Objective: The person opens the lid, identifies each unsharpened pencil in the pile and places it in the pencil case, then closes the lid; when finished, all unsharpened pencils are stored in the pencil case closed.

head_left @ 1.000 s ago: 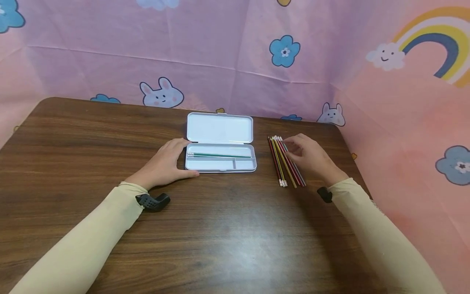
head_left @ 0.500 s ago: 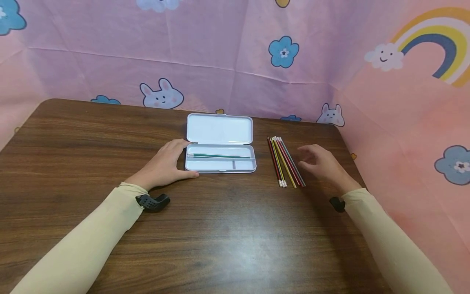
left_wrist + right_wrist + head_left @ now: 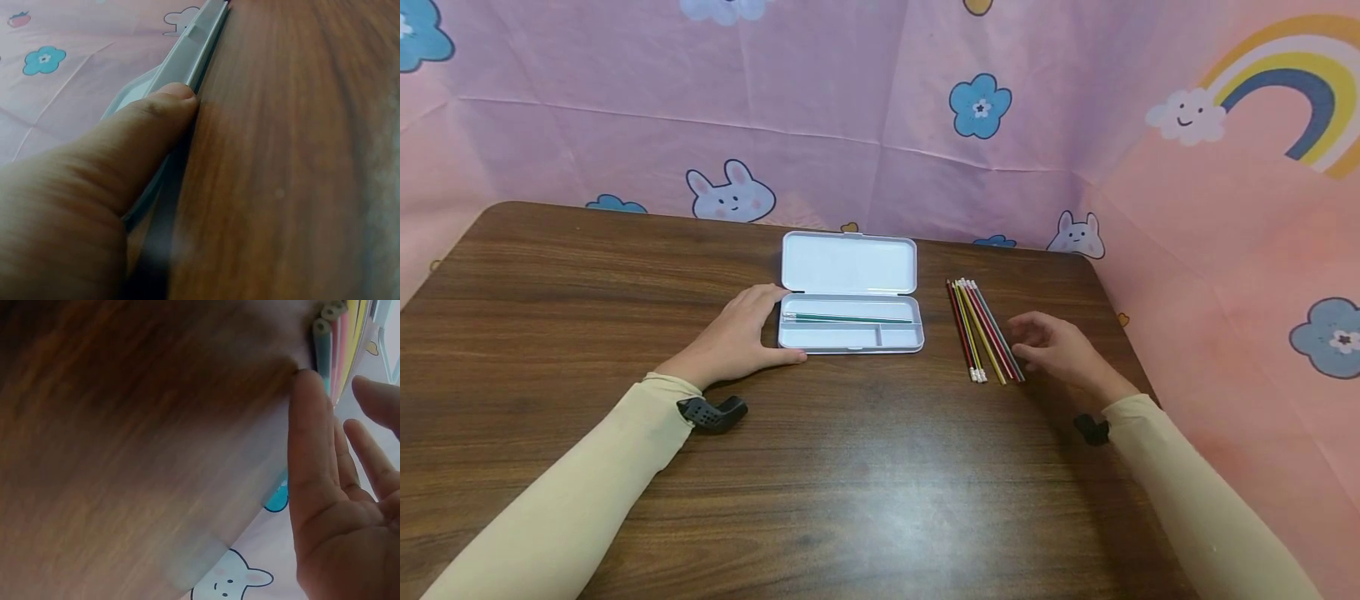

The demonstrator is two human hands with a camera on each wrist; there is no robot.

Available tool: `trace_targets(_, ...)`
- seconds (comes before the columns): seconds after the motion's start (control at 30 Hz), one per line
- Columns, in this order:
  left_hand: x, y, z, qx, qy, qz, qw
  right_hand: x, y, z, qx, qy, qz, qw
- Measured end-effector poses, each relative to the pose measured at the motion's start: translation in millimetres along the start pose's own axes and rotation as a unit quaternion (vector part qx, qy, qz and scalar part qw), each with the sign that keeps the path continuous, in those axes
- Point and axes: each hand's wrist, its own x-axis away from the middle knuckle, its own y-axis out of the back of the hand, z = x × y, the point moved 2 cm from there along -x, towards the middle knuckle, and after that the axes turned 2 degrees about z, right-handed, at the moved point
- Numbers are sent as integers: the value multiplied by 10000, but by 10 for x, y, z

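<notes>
A white pencil case (image 3: 850, 335) lies with its lid (image 3: 850, 262) folded back. Green pencils (image 3: 850, 317) rest in its long rear compartment. My left hand (image 3: 733, 333) grips the case's left end, thumb along the front edge and fingers at the back corner. In the left wrist view the thumb (image 3: 147, 122) presses the case's edge (image 3: 203, 44). To the right of the case lies a loose bundle of red, yellow and grey pencils (image 3: 983, 332). Beside it my right hand (image 3: 1060, 350) holds nothing, its fingers bent loosely; one fingertip is close to the pencils (image 3: 323, 350) in the right wrist view.
The brown wooden table (image 3: 820, 483) carries the case and the pencils. A patterned pink and purple cloth (image 3: 865, 108) hangs behind it and along the right side. Each wrist wears a black camera mount (image 3: 713, 413).
My right hand has moved off the top of the pencil bundle to its right side, then slightly nearer to me. The left hand and the pencil case stay in place.
</notes>
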Motion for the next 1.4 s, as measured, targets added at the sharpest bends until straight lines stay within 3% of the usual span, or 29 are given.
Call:
trace_targets(0.13, -1, 1, -9, 14, -12, 2, 10000, 1, -37, 15, -53, -24, 11, 10000)
trace_targets(0.37, 0, 7, -8, 17, 12, -5, 10000, -9, -62, 65, 372, 166, -80, 9991)
trace_targets(0.7, -2, 12, -13, 11, 17, 38, 10000, -39, -85, 23, 183, -27, 60, 9998)
trace_targets(1.4, -6, -5, 17, -7, 26, 40, 10000, -14, -94, 46, 810, -262, 43, 9964)
